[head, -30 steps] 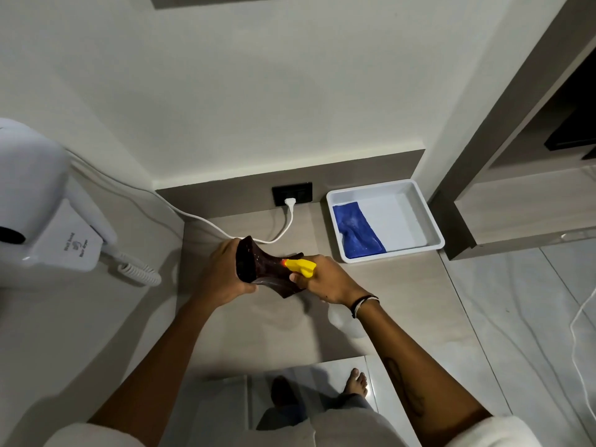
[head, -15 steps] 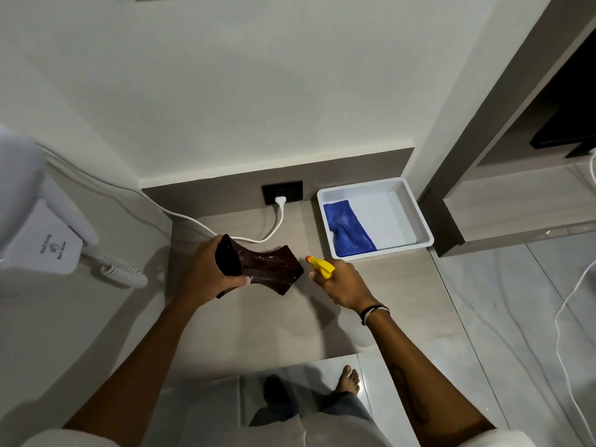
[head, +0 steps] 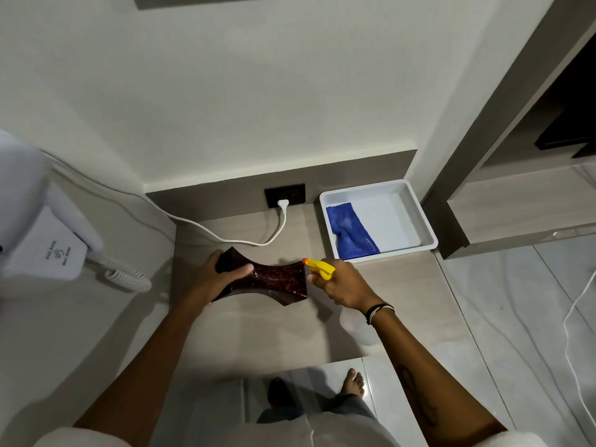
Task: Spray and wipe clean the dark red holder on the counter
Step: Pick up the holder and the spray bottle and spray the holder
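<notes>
The dark red holder (head: 271, 280), glossy with red flecks and a pinched waist, lies on its side just above the counter (head: 258, 327). My left hand (head: 214, 280) grips its left end, thumb across the top. My right hand (head: 345, 283) holds a spray bottle whose yellow nozzle (head: 317, 267) points left, close to the holder's right end. The bottle's translucent body (head: 356, 327) hangs below my wrist. A blue cloth (head: 350, 232) lies in the left part of a white tray (head: 422, 217) at the counter's back right.
A white wall-mounted hair dryer (head: 42, 227) with a coiled cord (head: 129, 277) sits at the left. A white cable (head: 225, 237) runs across the counter's back to a black wall socket (head: 285, 195). Shelving stands at the right, and tiled floor and my feet show below.
My right hand has drawn the spray bottle back to the right, away from the holder. The holder has turned flatter, its long side now facing up. My left hand keeps its grip.
</notes>
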A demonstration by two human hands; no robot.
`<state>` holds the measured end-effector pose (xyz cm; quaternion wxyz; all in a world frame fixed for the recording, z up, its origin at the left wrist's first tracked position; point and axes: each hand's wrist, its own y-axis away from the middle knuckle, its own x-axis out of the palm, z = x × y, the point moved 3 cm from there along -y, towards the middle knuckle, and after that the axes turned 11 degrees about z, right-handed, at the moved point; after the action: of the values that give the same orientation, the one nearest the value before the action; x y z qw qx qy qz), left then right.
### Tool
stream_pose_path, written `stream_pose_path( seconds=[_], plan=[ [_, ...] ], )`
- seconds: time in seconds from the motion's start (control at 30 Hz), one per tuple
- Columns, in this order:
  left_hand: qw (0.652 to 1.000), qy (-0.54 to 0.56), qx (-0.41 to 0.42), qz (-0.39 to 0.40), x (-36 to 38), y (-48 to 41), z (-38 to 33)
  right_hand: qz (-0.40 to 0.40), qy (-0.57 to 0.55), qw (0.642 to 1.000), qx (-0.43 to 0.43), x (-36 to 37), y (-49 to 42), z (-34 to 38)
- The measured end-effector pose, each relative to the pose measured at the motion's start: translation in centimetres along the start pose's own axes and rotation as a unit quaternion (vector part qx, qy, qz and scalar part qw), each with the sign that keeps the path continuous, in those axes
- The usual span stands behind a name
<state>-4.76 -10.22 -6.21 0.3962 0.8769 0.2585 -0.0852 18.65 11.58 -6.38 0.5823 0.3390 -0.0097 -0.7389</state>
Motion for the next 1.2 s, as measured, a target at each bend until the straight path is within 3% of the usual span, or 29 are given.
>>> stream_pose_path(
  seconds=[0.17,0.33,0.5,0.67,1.0,1.2],
  plan=[
    [0.99,-0.127,0.043,0.044,0.1,0.9,0.1,0.043,0.005,0.998,-0.055,0.8,-0.1,2.0],
    [0.953,-0.284,0.102,-0.032,0.1,1.7,-1.4,0.069,0.011,0.993,-0.097,1.8,-0.6,5.0],
    [0.937,-0.29,0.188,-0.053,1.1,2.6,-2.5,0.059,0.01,0.994,-0.092,2.3,-1.1,5.6],
    [0.934,-0.297,0.188,-0.058,1.5,2.6,-2.9,0.06,0.027,0.995,-0.07,2.1,-0.8,5.1],
    [0.936,-0.3,0.17,-0.069,1.3,3.3,-3.2,0.006,0.127,0.987,0.099,0.7,0.0,-1.1],
    [0.943,-0.29,0.139,-0.079,0.5,3.6,-3.5,-0.006,0.096,0.993,0.073,1.0,0.2,-1.4]
  ],
)
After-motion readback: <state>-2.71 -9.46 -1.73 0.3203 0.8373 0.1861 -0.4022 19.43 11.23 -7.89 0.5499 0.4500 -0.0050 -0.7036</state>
